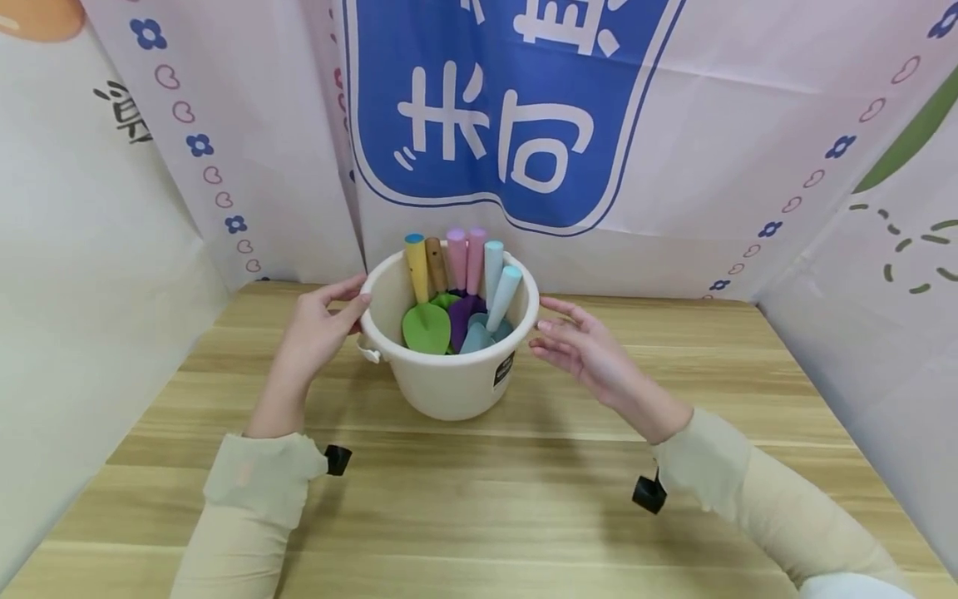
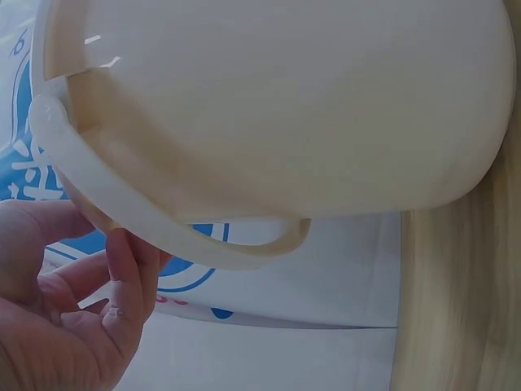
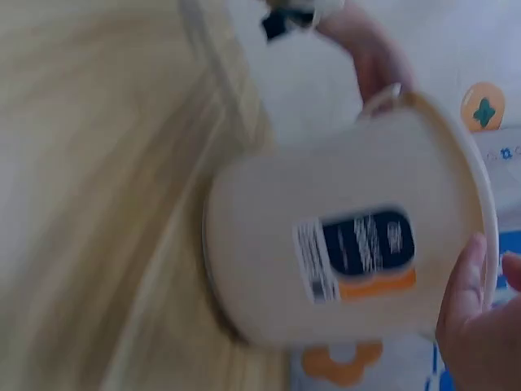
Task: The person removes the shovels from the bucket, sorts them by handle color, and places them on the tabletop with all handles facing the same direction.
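A cream plastic bucket (image 1: 449,391) stands upright on the wooden table. Inside lean several toy garden tools, among them a green trowel (image 1: 427,329) with a yellow handle, a purple tool (image 1: 464,318) with a pink handle and a light-blue trowel (image 1: 505,298). At the bucket's left rim, my left hand (image 1: 310,329) grips with thumb and fingers; the bucket's bail handle (image 2: 130,204) hangs beside those fingers. My right hand (image 1: 587,349) is at the right rim, fingers loosely spread and fingertips right at the edge. The lower parts of the tools are hidden inside.
Wood-grain table (image 1: 464,507) spreads under the bucket and both arms. Close behind rises a white printed cloth (image 1: 659,208) with a blue panel, and more cloth walls flank the table. A dark label (image 3: 370,244) marks the bucket's side.
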`<state>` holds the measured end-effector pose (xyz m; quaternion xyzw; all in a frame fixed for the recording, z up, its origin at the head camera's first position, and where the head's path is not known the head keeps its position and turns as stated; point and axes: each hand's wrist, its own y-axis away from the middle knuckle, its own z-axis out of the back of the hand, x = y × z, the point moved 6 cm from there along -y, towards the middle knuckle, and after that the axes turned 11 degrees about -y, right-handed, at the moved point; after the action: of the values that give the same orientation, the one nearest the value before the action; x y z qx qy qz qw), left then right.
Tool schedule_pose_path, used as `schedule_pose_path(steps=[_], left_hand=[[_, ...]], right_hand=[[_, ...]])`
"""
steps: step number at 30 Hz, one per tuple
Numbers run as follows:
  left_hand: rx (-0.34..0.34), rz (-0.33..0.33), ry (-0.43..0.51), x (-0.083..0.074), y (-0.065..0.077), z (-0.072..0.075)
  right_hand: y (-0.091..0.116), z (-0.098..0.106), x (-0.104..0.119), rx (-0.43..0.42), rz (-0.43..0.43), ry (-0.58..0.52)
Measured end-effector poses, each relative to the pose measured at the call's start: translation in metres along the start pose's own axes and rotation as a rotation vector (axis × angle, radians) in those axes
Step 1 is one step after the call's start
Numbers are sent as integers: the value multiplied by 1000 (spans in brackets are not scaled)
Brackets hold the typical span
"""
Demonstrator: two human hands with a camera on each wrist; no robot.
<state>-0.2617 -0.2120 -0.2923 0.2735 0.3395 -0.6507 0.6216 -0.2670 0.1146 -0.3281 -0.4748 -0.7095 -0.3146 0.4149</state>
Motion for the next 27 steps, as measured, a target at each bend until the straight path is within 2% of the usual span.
schedule_pose_path(steps=[5,10,15,21,27], left_hand=[[-14,-7,-14,0,0,0],[-19,-40,-77,1,0,2],[-18,-75,-191,2,5,10],[-14,-131,-276,-7,5,13],[40,-245,-364,-13,0,7]], right_hand=[[-13,14,20,-20,180,243],[-23,17,42,-6,353,511],[-36,17,52,-7,414,736],[-46,9,59,-4,461,832],[-50,-11,59,68,515,1004]])
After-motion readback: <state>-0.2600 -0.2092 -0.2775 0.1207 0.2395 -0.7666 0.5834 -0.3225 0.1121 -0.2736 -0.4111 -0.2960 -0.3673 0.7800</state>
